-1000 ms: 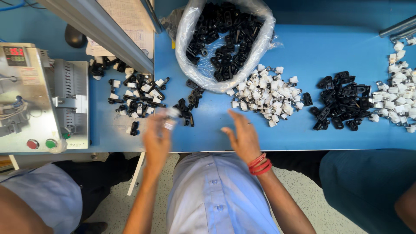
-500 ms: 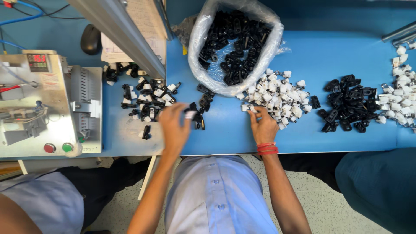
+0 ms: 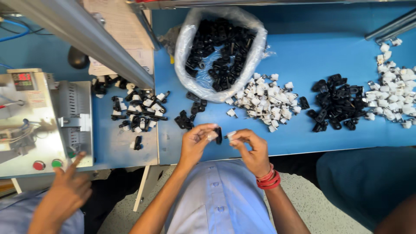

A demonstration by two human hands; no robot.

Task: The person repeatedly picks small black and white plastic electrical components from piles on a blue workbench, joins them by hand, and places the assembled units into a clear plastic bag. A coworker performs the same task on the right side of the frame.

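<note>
My left hand [image 3: 196, 142] pinches a small black plastic clip [image 3: 218, 135] at the near edge of the blue table [image 3: 303, 56]. Just to its right, my right hand [image 3: 252, 149], with red bangles on the wrist, holds a small white plastic piece [image 3: 230, 134] almost touching the clip. Both hands are over the table's front edge, in front of my light blue shirt. A pile of white pieces [image 3: 265, 100] lies just beyond my right hand. A few loose black clips [image 3: 187, 118] lie beyond my left hand.
A clear bag of black clips [image 3: 219, 50] stands at the back. Black clips [image 3: 336, 107] and white pieces [image 3: 396, 91] are heaped at the right. Joined black-and-white parts [image 3: 138, 110] lie left. A grey machine [image 3: 39, 121] stands far left, another person's hand [image 3: 65, 190] by its buttons.
My right hand came back from the white pile holding a white piece. Both hands have drawn together at the table's front edge. Another person's hand has appeared by the machine.
</note>
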